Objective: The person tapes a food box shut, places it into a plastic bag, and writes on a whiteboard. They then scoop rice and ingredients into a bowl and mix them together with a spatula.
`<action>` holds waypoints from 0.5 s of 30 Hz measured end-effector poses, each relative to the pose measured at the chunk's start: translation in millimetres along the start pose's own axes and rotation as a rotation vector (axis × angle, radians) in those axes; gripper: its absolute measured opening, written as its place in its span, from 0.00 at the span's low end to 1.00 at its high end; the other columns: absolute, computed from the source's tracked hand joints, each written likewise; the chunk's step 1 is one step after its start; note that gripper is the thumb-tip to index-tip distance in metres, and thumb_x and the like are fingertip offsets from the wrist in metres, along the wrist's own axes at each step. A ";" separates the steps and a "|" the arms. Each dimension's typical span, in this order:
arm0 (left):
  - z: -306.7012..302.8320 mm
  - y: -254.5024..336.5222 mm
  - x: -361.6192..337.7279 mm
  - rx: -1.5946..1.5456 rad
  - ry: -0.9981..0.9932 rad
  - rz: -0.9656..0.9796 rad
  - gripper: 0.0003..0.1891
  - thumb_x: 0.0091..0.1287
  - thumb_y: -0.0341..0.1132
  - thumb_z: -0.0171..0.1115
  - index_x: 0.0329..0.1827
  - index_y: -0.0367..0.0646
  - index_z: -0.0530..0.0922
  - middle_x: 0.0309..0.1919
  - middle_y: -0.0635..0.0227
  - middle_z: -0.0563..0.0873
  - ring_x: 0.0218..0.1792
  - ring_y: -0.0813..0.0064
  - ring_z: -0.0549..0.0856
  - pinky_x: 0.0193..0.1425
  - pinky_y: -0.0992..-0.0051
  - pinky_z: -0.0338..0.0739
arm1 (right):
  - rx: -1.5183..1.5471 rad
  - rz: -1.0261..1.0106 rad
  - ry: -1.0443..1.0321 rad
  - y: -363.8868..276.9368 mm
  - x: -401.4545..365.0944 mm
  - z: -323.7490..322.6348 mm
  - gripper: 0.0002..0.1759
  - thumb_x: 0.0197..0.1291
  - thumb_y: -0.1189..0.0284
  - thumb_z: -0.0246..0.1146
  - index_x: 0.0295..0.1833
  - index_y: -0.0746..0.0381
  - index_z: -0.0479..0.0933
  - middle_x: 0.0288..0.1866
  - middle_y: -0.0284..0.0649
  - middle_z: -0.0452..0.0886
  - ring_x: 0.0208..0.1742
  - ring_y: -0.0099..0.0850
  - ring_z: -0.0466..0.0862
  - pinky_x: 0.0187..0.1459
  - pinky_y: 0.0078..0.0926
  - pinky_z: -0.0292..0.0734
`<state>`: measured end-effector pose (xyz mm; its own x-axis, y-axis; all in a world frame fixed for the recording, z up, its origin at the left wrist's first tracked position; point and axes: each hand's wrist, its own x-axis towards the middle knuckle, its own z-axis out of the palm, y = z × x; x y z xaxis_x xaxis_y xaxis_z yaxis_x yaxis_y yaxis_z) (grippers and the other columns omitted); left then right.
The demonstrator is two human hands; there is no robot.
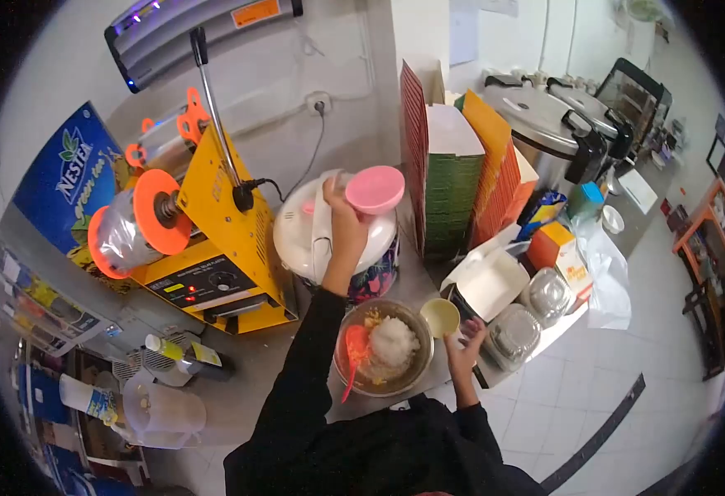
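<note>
Observed left hand [342, 217] gripping pink bowl [375, 188] above white rice cooker [306, 236]. Found right hand [466, 337] touching pale cup [440, 317]; could not tell grip. Logged metal bowl [395, 388] of rice with orange spoon [354, 347] on counter, between arms.

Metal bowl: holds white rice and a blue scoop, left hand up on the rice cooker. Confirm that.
Wrong colour: the head view shows the scoop in the metal bowl is red-orange, not blue. The bowl does hold white rice, and the left hand is up on the rice cooker.
</note>
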<state>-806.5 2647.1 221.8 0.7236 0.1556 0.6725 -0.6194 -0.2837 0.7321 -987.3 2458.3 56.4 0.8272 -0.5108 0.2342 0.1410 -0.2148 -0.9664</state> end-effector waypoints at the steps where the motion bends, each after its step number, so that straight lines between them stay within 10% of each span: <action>1: -8.1 1.2 -9.4 0.344 0.049 0.166 0.33 0.48 0.22 0.57 0.56 0.33 0.50 0.42 0.53 0.72 0.43 0.61 0.74 0.47 0.72 0.67 | 0.039 0.104 -0.010 9.9 -4.3 2.3 0.30 0.44 0.74 0.60 0.54 0.63 0.57 0.48 0.42 0.63 0.45 0.30 0.67 0.43 0.26 0.64; 2: -19.0 2.5 -23.0 0.681 0.097 0.342 0.29 0.50 0.23 0.56 0.55 0.33 0.54 0.43 0.52 0.72 0.45 0.60 0.73 0.48 0.71 0.66 | 0.069 0.136 -0.001 15.2 -5.9 4.8 0.30 0.44 0.76 0.59 0.55 0.62 0.55 0.50 0.41 0.62 0.46 0.30 0.66 0.42 0.27 0.64; 7: -93.1 16.6 -141.3 0.282 -0.125 -0.075 0.13 0.53 0.31 0.57 0.39 0.35 0.68 0.38 0.57 0.70 0.42 0.63 0.71 0.45 0.70 0.67 | -0.242 -0.276 0.425 14.7 7.3 -58.3 0.28 0.42 0.82 0.53 0.53 0.66 0.55 0.46 0.41 0.60 0.45 0.31 0.64 0.43 0.26 0.60; 12: -125.0 -4.9 -219.3 0.149 -0.300 -1.040 0.23 0.57 0.42 0.52 0.49 0.36 0.61 0.40 0.60 0.69 0.39 0.70 0.71 0.37 0.74 0.69 | -0.528 -0.196 1.090 59.2 72.6 -214.5 0.36 0.45 0.66 0.62 0.58 0.61 0.53 0.57 0.45 0.51 0.55 0.37 0.58 0.49 0.41 0.59; 14: -112.0 1.4 -223.0 -0.056 -0.316 -1.467 0.21 0.57 0.44 0.51 0.46 0.36 0.64 0.36 0.62 0.72 0.34 0.73 0.74 0.30 0.76 0.71 | 0.426 0.390 1.005 104.2 101.1 -288.0 0.47 0.42 0.53 0.62 0.62 0.58 0.45 0.63 0.45 0.41 0.60 0.41 0.54 0.54 0.50 0.53; 15: -97.3 2.5 -224.8 -0.095 -0.345 -1.481 0.21 0.57 0.44 0.51 0.46 0.36 0.64 0.36 0.62 0.72 0.34 0.73 0.74 0.30 0.76 0.71 | 0.436 0.363 1.011 109.9 116.0 -308.8 0.47 0.42 0.53 0.62 0.62 0.58 0.45 0.63 0.45 0.41 0.60 0.41 0.54 0.54 0.50 0.53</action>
<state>-1000.3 2703.4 83.0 0.7166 0.0108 -0.6974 0.6975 -0.0138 0.7164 -1043.8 2118.4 10.0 0.0725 -0.9582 -0.2769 0.3225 0.2852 -0.9026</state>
